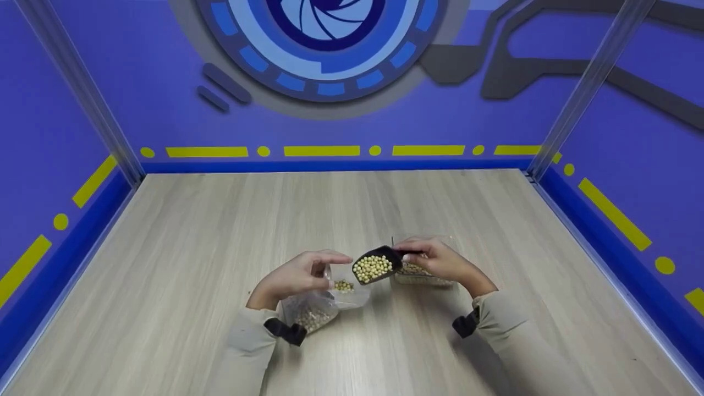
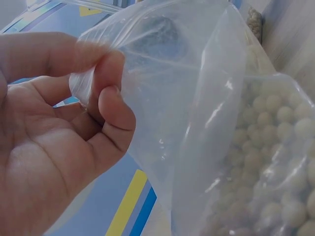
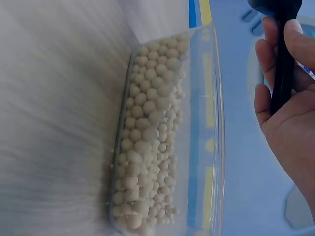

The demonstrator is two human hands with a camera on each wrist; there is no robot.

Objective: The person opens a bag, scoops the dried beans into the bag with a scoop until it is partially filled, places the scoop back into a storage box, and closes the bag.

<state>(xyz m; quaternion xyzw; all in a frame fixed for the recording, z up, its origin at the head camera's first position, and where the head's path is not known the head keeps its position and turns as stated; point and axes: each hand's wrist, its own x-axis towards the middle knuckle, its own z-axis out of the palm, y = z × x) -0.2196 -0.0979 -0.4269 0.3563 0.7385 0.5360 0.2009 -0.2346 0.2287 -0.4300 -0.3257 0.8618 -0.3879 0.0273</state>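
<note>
My left hand (image 1: 297,275) pinches the edge of a clear plastic bag (image 2: 162,113) between thumb and fingers. Round pale balls (image 2: 275,162) fill the bag's lower part, and some yellowish ones show at its opening in the head view. By its handle, my right hand (image 1: 440,261) grips a black scoop (image 1: 393,256) heaped with small round yellowish balls (image 1: 372,269). The scoop's front edge is close to the bag's mouth, near the left fingertips. Under the right hand stands a clear plastic box (image 3: 214,123) partly filled with pale balls (image 3: 147,105).
Bag and box stand side by side on a wood-grain table (image 1: 220,220). Blue panels with yellow marks (image 1: 322,150) enclose its back and both sides, with metal posts (image 1: 594,77) at the corners. A dark band (image 1: 466,323) circles each sleeve's wrist.
</note>
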